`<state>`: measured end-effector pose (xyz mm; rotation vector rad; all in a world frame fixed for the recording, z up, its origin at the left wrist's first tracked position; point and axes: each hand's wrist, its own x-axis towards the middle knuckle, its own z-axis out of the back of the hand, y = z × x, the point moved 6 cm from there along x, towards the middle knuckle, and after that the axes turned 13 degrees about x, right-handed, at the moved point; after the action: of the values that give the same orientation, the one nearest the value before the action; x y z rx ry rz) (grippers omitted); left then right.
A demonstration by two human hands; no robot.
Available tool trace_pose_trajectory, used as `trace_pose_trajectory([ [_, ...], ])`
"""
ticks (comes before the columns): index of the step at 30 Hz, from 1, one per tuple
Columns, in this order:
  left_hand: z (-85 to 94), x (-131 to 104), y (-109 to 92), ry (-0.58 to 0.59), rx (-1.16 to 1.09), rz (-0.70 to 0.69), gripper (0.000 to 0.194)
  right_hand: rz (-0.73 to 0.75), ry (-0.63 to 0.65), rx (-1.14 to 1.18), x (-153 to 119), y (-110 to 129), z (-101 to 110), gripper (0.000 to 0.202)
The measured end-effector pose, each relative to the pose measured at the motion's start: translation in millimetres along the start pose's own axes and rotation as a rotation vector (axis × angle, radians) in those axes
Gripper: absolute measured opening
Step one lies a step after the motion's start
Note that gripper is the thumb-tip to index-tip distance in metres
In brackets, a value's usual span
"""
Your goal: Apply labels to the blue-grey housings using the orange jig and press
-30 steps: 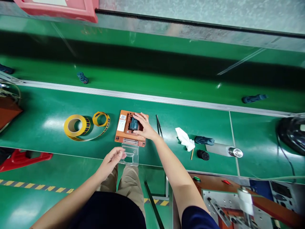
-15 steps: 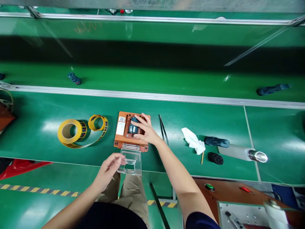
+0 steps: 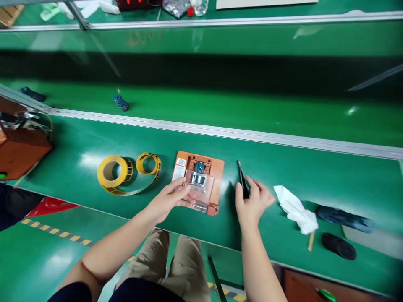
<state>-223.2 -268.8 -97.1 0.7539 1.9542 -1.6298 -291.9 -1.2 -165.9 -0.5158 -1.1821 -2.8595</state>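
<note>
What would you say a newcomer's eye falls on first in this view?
Probably the yellow label roll on the green bench, left of the orange fixture. The fixture would draw the eye next, with the left hand at its clear cover. The crumpled white wipe also stands out, right of the right hand.

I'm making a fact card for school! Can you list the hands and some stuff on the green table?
Left hand: at the clear lid
Right hand: at the black tweezers, grip unclear
Orange fixture: blue part inside, partly seen through the clear lid
Left of fixture: yellow label roll
Right of tweezers: white tissue
</note>
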Motion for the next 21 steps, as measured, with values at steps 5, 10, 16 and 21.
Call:
trace_pose_trajectory([
  [5,66.7,0.1,-34.6,-0.468,0.860,-0.381,0.037,-0.178,-0.093,-0.140,-32.5,-34.1,-2.1,0.053],
  [10,104.9,20.2,-48.0,-0.549,1.528,-0.302,0.045,-0.232,-0.083,-0.041,-42.4,-34.6,1.7,0.039],
  [16,131.3,19.6,-42.3,-0.592,1.165,-0.265,0.027,-0.529,-0.269,0.557,-35.7,-11.0,17.5,0.044],
  [21,141.7,-7.9,-23.9,-0.502,0.424,-0.335,0.036,-0.661,0.071,1.210,-13.5,61.9,-17.7,0.034],
])
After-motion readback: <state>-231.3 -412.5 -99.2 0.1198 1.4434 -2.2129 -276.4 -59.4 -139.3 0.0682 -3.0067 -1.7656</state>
